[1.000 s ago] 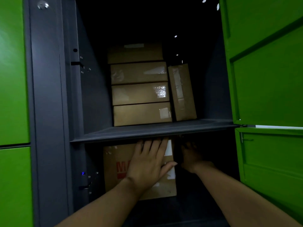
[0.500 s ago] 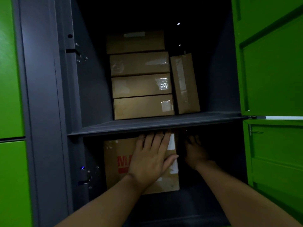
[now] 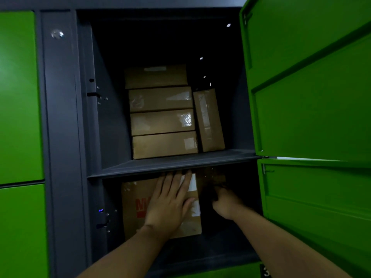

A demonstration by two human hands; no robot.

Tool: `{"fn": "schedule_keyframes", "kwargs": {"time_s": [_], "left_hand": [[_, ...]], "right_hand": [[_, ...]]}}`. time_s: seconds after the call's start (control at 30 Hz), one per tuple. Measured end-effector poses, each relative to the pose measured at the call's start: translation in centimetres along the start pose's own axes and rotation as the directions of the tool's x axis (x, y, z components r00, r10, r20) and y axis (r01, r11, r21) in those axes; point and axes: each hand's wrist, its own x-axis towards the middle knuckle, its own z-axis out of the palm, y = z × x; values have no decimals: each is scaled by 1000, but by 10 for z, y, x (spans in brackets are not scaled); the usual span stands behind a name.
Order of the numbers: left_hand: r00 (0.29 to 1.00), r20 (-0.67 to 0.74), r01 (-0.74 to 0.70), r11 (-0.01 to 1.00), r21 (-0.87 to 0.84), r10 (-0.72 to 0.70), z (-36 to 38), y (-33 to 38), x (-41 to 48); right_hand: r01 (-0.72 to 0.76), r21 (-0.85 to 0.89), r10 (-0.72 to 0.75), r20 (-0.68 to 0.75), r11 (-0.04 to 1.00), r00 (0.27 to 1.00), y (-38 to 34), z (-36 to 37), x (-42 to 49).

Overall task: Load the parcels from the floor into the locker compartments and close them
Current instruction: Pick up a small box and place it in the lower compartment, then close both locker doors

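A brown cardboard parcel [image 3: 136, 199] with red lettering and white labels stands in the lower locker compartment [image 3: 200, 249], toward its left side. My left hand [image 3: 170, 203] lies flat against the parcel's front face, fingers spread and pointing up to the shelf edge. My right hand [image 3: 225, 203] is in the dark gap right of the parcel, fingers curled near its right side; what it touches is hidden in shadow. Something brown and glossy [image 3: 210, 176] shows faintly just above that hand.
The grey shelf [image 3: 170, 163] divides the two compartments. Above it, several flat boxes [image 3: 162, 122] are stacked, with one upright box [image 3: 208, 119] beside them. Both green doors, upper [image 3: 311, 87] and lower [image 3: 317, 197], hang open at right. Closed green doors [image 3: 18, 97] line the left.
My left hand stays flat on the parcel. My right hand's fingers have curled from an open, flat pose. The view has tilted up slightly.
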Motion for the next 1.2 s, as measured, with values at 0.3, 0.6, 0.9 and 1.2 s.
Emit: {"fn": "schedule_keyframes", "kwargs": {"time_s": [0.3, 0.6, 0.9, 1.2], "left_hand": [[962, 251, 144, 983, -113, -112, -54, -4, -20], [678, 533, 733, 404, -548, -506, -129, 6, -27], [632, 502, 772, 419, -479, -591, -206, -2, -46], [539, 656, 726, -103, -680, -528, -267, 38, -22]], "right_hand": [[-79, 526, 110, -27, 847, 994, -14, -36, -75], [-43, 766, 149, -69, 641, 986, -40, -72, -161], [62, 626, 90, -209, 778, 974, -71, -103, -265], [187, 540, 63, -411, 821, 909, -99, -162, -358]]}}
